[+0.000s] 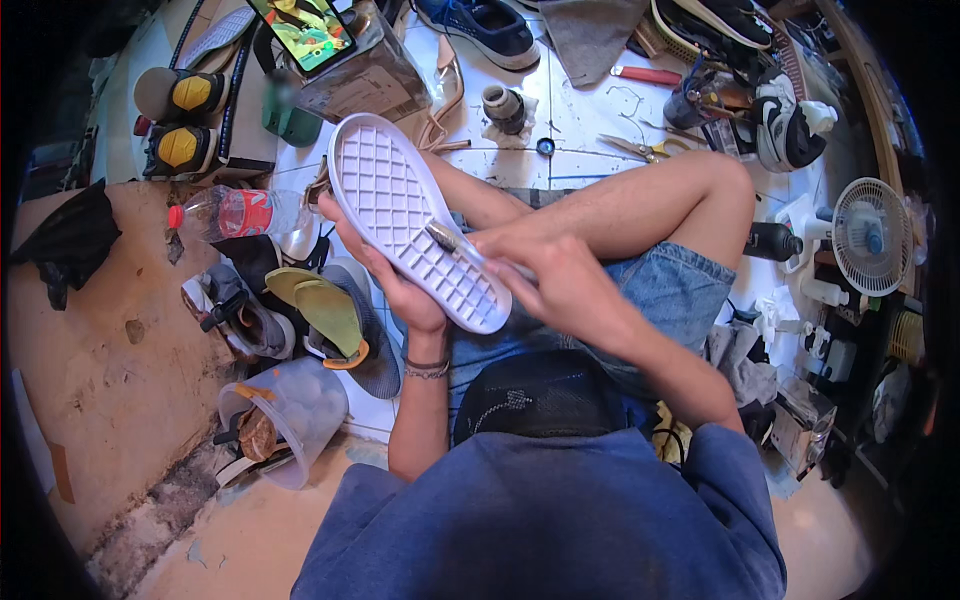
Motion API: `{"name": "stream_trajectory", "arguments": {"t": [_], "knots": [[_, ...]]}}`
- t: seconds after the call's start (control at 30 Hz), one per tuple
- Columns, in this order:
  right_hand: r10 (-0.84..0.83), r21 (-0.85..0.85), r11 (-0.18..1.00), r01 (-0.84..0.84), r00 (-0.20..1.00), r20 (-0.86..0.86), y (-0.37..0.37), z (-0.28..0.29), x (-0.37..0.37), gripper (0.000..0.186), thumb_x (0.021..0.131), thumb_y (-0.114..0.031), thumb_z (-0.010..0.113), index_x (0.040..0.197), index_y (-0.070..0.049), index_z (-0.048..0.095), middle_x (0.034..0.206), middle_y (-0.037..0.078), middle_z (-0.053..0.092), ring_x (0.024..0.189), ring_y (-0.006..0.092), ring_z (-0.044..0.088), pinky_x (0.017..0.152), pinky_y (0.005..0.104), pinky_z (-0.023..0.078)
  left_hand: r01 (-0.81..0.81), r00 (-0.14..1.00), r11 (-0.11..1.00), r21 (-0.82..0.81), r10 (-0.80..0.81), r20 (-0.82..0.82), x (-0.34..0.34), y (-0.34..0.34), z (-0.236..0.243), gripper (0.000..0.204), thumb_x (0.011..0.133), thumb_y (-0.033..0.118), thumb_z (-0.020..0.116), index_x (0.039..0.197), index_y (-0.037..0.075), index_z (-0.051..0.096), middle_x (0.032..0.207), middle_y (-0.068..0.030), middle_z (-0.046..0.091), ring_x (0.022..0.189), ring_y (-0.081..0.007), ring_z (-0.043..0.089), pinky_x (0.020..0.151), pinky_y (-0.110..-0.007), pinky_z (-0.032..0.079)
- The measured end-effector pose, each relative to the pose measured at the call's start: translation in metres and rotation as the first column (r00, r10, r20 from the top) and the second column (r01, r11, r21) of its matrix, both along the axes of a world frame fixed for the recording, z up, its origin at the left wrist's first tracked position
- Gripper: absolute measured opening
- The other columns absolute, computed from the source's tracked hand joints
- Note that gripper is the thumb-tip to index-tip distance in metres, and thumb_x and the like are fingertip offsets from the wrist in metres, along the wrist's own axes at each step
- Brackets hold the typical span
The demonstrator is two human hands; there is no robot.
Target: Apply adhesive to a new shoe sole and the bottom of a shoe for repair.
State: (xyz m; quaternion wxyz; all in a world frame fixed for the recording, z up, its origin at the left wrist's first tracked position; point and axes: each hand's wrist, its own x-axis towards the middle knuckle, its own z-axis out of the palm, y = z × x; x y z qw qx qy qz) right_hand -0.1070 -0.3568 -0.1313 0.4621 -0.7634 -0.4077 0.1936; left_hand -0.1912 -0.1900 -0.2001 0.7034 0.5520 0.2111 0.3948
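A white shoe sole [385, 170] with a raised grid on its upturned face lies tilted over my lap. My left hand [405, 295] supports it from beneath and along its left edge, the fingers partly hidden behind it. My right hand [560, 285] is closed around a small brush [441, 236], whose dark bristle end touches the grid near the sole's middle. Some of the brush handle is hidden by my fingers. Beyond my crossed legs stands a small dark pot [504, 108] with a stained rim.
Scissors [645, 148] and a red-handled tool [646, 75] lie on the tiles ahead. A phone [305, 30] leans on a box. On the left are a plastic bottle [240, 212], shoes [240, 312] and a tipped clear bucket [310, 405]. A fan [872, 237] stands at right.
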Motion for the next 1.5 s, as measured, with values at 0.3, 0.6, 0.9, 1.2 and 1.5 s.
{"name": "stream_trajectory", "arguments": {"t": [0.3,0.6,0.9,1.2,1.5], "knots": [[0.048,0.020,0.999,-0.047,0.995,-0.084,-0.023,-0.004,-0.040,0.026,0.089,-0.016,0.068,0.114,-0.010,0.070,0.076,0.018,0.068,0.068,0.0349,0.068,0.061,0.0439,0.052,0.053,0.998,0.885,-0.463,-0.063,-0.006,-0.005,-0.004,0.014,0.067,0.105,0.055,0.017,0.147,0.005,0.034,0.125,-0.0210,0.061,0.093,-0.0356,0.069,0.080,-0.048,0.060],[0.156,-0.139,0.980,-0.146,0.986,0.064,-0.048,-0.005,0.005,0.019,0.088,-0.017,0.068,0.105,-0.010,0.072,0.076,0.016,0.069,0.070,0.0338,0.068,0.063,0.0432,0.054,-0.095,0.989,0.893,-0.440,0.135,0.059,0.006,0.000,0.008,0.067,0.104,0.055,0.020,0.146,0.005,0.037,0.123,-0.0206,0.062,0.089,-0.0343,0.070,0.076,-0.048,0.061],[0.078,-0.055,0.995,-0.084,0.991,-0.106,-0.060,-0.015,-0.034,0.024,0.089,-0.015,0.069,0.112,-0.014,0.072,0.079,0.014,0.071,0.070,0.0326,0.069,0.063,0.0398,0.054,0.040,0.994,0.977,-0.209,-0.018,0.106,0.008,0.000,0.019,0.058,0.108,0.038,0.023,0.155,0.007,0.015,0.153,-0.0105,0.026,0.132,-0.0260,0.033,0.109,-0.041,0.026],[0.077,-0.085,0.992,-0.091,0.986,-0.150,-0.069,0.028,0.009,0.024,0.095,-0.026,0.063,0.104,-0.006,0.071,0.076,0.017,0.070,0.069,0.0340,0.068,0.065,0.0394,0.053,0.342,0.930,0.875,-0.342,-0.263,0.256,-0.015,0.019,0.002,0.057,0.108,0.041,0.024,0.157,0.012,0.018,0.152,-0.0115,0.039,0.121,-0.0310,0.059,0.094,-0.047,0.057],[-0.245,0.184,0.945,0.271,0.958,-0.151,-0.032,-0.002,-0.022,0.031,0.102,-0.024,0.053,0.086,0.002,0.049,0.085,0.014,0.050,0.076,0.0226,0.053,0.066,0.0368,0.042,0.129,0.986,0.935,-0.331,-0.086,0.141,-0.001,-0.023,0.054,0.055,0.106,0.041,0.023,0.153,0.012,0.025,0.139,-0.0144,0.049,0.100,-0.0319,0.066,0.073,-0.046,0.062]]}}
